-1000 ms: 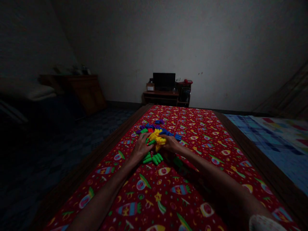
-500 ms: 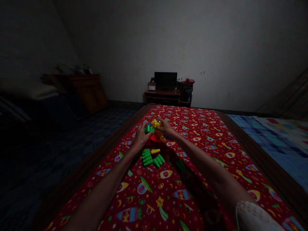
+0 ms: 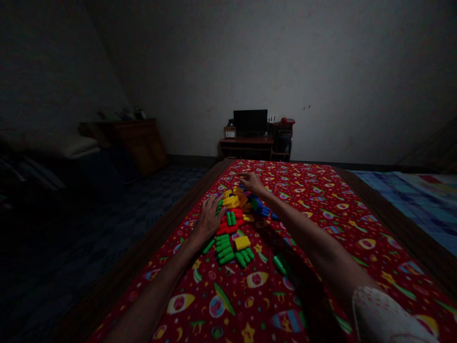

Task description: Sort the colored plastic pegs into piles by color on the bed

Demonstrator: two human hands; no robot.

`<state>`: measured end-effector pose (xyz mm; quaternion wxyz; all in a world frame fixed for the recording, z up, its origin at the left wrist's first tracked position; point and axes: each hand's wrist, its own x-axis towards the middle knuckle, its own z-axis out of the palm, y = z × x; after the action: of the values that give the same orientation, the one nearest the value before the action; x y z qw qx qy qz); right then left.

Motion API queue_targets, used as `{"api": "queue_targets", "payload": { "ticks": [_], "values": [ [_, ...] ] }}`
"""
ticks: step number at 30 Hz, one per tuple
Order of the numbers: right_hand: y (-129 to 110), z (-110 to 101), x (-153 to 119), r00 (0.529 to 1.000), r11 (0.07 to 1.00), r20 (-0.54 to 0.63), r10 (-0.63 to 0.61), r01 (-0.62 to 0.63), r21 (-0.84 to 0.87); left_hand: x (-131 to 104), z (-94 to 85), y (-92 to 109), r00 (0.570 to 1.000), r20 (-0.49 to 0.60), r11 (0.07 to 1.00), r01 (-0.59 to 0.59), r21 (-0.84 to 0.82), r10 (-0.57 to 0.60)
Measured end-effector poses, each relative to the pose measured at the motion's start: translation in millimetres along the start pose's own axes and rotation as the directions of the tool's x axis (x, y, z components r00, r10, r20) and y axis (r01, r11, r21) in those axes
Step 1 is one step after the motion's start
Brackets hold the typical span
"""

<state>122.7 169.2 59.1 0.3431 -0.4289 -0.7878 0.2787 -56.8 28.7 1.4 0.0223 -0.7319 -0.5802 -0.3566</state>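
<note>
Several plastic blocks lie in a loose pile on a red patterned cloth [image 3: 307, 228]. Yellow blocks [image 3: 231, 202] are at the top, red blocks [image 3: 228, 227] below them, and blue blocks [image 3: 263, 209] to the right. Nearer the camera are green blocks [image 3: 224, 249] with a yellow block [image 3: 243, 243] beside them. My left hand [image 3: 210, 216] rests at the pile's left edge, fingers apart, by some green pieces. Just beyond the pile, my right hand [image 3: 252, 183] is raised with bent fingers; its fingertips are too dark and small to make out.
A lone green block [image 3: 280, 263] lies right of the near green group. Beyond the cloth stands a desk [image 3: 246, 143] with a monitor [image 3: 250, 121]. A wooden cabinet [image 3: 143, 145] is at left, a blue checked cloth [image 3: 382, 195] at right.
Both hands have moved apart; the blocks that were between them now lie on the pile. More red, yellow and blue blocks show, and the view has shifted slightly.
</note>
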Motion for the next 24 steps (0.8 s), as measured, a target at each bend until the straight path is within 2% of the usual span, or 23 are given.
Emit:
{"api": "queue_targets", "payload": {
  "ticks": [3,5,7,9,15,20,24],
  "values": [
    [14,-3,4,0.996,0.996,-0.08,0.027,-0.034,-0.087,3,10.9,-19,0.987,-0.052,0.988,0.147,-0.058,-0.15],
    [24,-1,5,1.0,0.995,-0.016,0.009,-0.011,-0.094,10,20.8,-30,0.956,-0.05,0.948,0.277,-0.159,-0.288],
    [30,5,3,0.994,0.996,0.111,-0.025,0.034,-0.08,19,30.4,-36,0.932,-0.02,0.909,0.347,-0.232,-0.361],
    [32,10,-1,0.976,0.996,0.212,-0.056,0.068,-0.053,28,37.2,-35,0.933,0.003,0.903,0.349,-0.252,-0.36],
    [19,10,-28,0.944,0.997,0.328,-0.039,0.016,0.073,46,35.3,-6,0.941,0.147,0.855,0.338,-0.394,-0.304],
    [-1,0,-60,0.956,0.988,0.287,-0.06,0.015,0.154,49,33.5,18,0.939,0.247,0.754,0.341,-0.561,-0.241],
    [-10,-27,-87,0.96,0.965,0.268,-0.078,0.005,0.263,46,20.9,22,0.948,0.231,0.769,0.315,-0.556,-0.222]
  ]
}}
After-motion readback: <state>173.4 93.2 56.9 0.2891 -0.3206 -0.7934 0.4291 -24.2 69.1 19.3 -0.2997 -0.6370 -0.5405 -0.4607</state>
